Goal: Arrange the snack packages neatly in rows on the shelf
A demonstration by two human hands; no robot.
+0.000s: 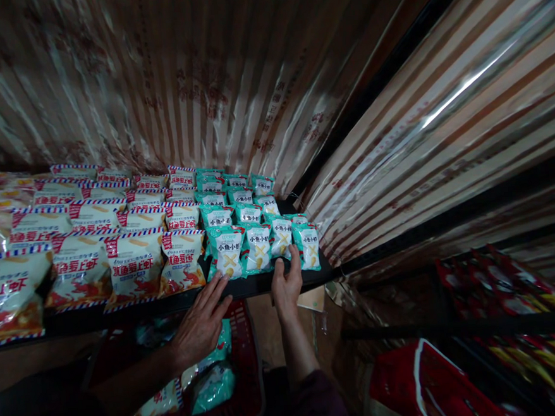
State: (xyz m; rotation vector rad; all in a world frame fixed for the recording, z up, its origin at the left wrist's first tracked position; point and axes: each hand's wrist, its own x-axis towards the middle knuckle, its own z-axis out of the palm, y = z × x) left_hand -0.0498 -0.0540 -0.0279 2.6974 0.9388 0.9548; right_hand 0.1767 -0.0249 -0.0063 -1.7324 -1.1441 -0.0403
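Note:
Along a dark shelf (259, 285) stand rows of small green snack bags (259, 247) at the right end. Beside them are larger white snack bags (134, 269) with striped top edges. My left hand (200, 324) is at the shelf's front edge, fingers stretched out just below the leftmost front green bag (228, 252); it holds nothing. My right hand (287, 286) is upright at the foot of another front green bag (280, 234), thumb and fingers apart. Its fingertips overlap that bag's lower edge; whether they touch it I cannot tell.
Below the shelf is a red basket (253, 362) with green bags (214, 388) and a white bag (160, 400) in it. Pleated patterned sheeting (202, 80) hangs behind the shelf. Lower right, a second rack holds red packets (501, 281), with a red bag (398, 377) beneath.

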